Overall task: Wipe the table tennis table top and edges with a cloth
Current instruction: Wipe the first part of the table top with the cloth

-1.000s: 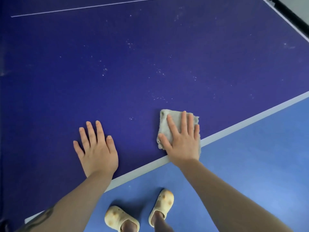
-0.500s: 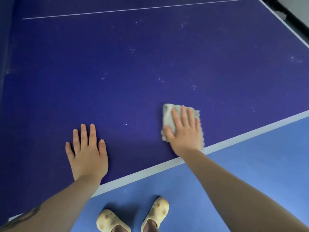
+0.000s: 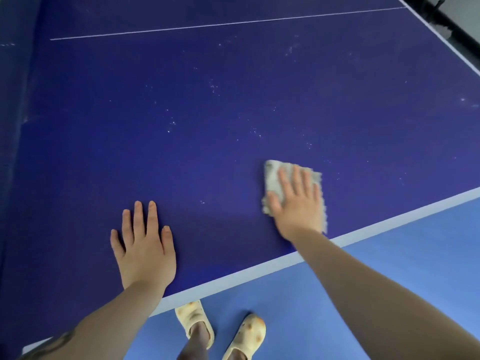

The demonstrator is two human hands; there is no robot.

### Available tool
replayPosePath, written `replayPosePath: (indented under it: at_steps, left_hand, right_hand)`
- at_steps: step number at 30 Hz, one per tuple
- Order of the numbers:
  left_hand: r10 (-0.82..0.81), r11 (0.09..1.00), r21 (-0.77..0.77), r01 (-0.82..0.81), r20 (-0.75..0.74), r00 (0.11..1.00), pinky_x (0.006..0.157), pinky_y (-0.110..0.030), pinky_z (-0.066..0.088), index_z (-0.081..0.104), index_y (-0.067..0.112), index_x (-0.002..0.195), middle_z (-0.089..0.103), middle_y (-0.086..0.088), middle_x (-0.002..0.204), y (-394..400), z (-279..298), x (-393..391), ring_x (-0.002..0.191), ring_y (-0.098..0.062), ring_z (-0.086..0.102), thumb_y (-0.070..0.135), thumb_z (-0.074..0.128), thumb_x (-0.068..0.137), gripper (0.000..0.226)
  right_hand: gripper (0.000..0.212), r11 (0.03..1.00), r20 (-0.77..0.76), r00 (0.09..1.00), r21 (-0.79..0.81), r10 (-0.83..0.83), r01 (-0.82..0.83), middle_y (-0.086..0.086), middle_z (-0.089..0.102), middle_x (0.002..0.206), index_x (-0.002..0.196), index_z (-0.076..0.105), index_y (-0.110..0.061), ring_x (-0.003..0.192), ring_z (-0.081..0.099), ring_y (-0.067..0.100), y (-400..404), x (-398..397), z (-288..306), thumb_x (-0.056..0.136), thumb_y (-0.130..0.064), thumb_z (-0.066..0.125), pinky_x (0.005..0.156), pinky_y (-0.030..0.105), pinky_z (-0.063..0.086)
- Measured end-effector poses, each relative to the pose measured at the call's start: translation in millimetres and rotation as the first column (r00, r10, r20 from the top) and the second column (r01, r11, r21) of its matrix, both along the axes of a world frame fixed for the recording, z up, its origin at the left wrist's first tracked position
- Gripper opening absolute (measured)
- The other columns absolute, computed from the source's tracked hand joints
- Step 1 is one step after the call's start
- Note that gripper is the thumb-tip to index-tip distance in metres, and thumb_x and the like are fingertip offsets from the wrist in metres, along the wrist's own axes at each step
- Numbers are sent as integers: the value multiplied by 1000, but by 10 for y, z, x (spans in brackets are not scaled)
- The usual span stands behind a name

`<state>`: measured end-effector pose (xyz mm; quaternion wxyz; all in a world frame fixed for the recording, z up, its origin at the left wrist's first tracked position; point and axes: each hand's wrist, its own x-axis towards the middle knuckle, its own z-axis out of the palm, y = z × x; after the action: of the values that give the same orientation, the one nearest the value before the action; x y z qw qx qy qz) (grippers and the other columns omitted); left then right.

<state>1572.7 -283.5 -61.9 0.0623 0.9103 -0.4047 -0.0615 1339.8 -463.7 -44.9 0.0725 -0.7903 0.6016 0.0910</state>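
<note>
Cloth: we see a pale grey cloth (image 3: 272, 178), roughly square, with a nubby, fuzzy weave and frayed-looking edges. It lies flat on the table, near the white-banded near edge and to the right of centre.

Right hand: our right hand (image 3: 298, 203) lies flat on top of the cloth, fingers straight and slightly spread, palm pressing down. It covers most of the cloth; only the far-left corner and a strip along the right side show. Nothing is pinched or curled around.

Left hand: our left hand (image 3: 144, 245) rests flat on bare tabletop, well apart from the cloth, fingers straight and a little fanned, holding nothing.

Table: the table tennis table (image 3: 181, 113) has a matte, deep blue-violet top with a fine grain. Small white specks are scattered over it beyond the cloth. A thin white line (image 3: 228, 23) crosses the far part, and a wider pale band (image 3: 389, 219) trims the near edge.

Net side: at the upper right a dark bar (image 3: 452, 24) runs along the table's far border; what it is we cannot tell.

Floor: a smooth, lighter blue floor (image 3: 402, 268) lies below the edge.

Feet: two cream, rounded foam clogs (image 3: 194, 320) with tan blotches stand just under the edge.
</note>
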Motion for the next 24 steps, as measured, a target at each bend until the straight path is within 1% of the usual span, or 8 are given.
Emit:
replayPosePath:
  at_steps: [2, 4, 8, 12, 15, 18, 21, 24]
  left_hand:
    - [-18, 1000, 10, 18, 15, 1000, 113, -57, 17, 22, 18, 155, 24, -11, 159, -4, 18, -8, 146, -32, 18, 32, 19, 101, 56]
    - [-72, 997, 2, 72, 23, 997, 104, -60, 27, 32, 16, 151, 36, -17, 151, -3, 39, 52, 137, -38, 31, 37, 25, 96, 59]
    - [-164, 986, -35, 165, 16, 986, 99, -59, 36, 41, 24, 147, 44, -14, 140, -112, 97, 404, 125, -35, 35, 41, 28, 95, 56]
    - [-223, 974, -32, 222, -14, 975, 117, -52, 19, 29, 28, 153, 29, -7, 157, -343, 65, 727, 144, -29, 21, 40, 24, 102, 52]
    - [-206, 978, -18, 205, -22, 978, 121, -51, 8, 21, 28, 155, 20, -3, 162, -399, 49, 803, 150, -26, 10, 37, 32, 102, 54]
    - [-178, 984, -18, 178, -31, 984, 120, -52, 6, 21, 27, 155, 19, 0, 162, -392, 69, 781, 150, -24, 9, 37, 35, 101, 56]
    - [-175, 985, -11, 175, -47, 983, 119, -53, 4, 20, 28, 155, 17, 2, 162, -386, 72, 779, 150, -22, 8, 37, 35, 101, 57]
    - [-179, 984, -14, 179, -65, 982, 119, -53, 3, 16, 28, 155, 14, 3, 163, -374, 71, 801, 151, -21, 4, 39, 31, 101, 58]
  right_hand:
    - [69, 982, 56, 983, -61, -173, 176, 1, -2, 167, 158, 2, -33, 153, -7, 23, 167, -398, -10, 94, -59, 0, 122, 48, 2]
    - [69, 972, 115, 979, -145, -169, 185, 8, 16, 165, 158, 19, -26, 152, 9, 29, 599, -483, -39, 98, -58, 6, 120, 53, 14]
    - [62, 966, 175, 956, -157, 234, -207, 10, 34, 159, 151, 40, -23, 148, 26, 31, 1388, 231, -44, 99, -53, 28, 115, 51, 22]
    - [63, 881, 75, 886, -178, 457, -439, 5, 35, 159, 152, 35, -27, 149, 24, 27, 1009, 783, -149, 96, -54, 33, 116, 47, 17]
    - [61, 981, 108, 983, -141, 147, -131, 3, 28, 162, 154, 31, -31, 151, 18, 25, 710, 459, -161, 98, -54, 28, 119, 45, 13]
    - [61, 986, 131, 990, -168, 45, -23, 5, 27, 162, 154, 33, -28, 151, 19, 27, 1096, 205, -106, 99, -53, 25, 119, 45, 14]
    - [61, 970, 166, 963, -159, 210, -185, 8, 35, 158, 150, 42, -26, 147, 27, 29, 1484, 610, -86, 95, -52, 36, 115, 48, 21]
    - [63, 912, 141, 902, -98, 408, -397, 3, 18, 165, 157, 23, -29, 153, 8, 26, 1158, 1235, -35, 99, -54, 27, 118, 46, 9]
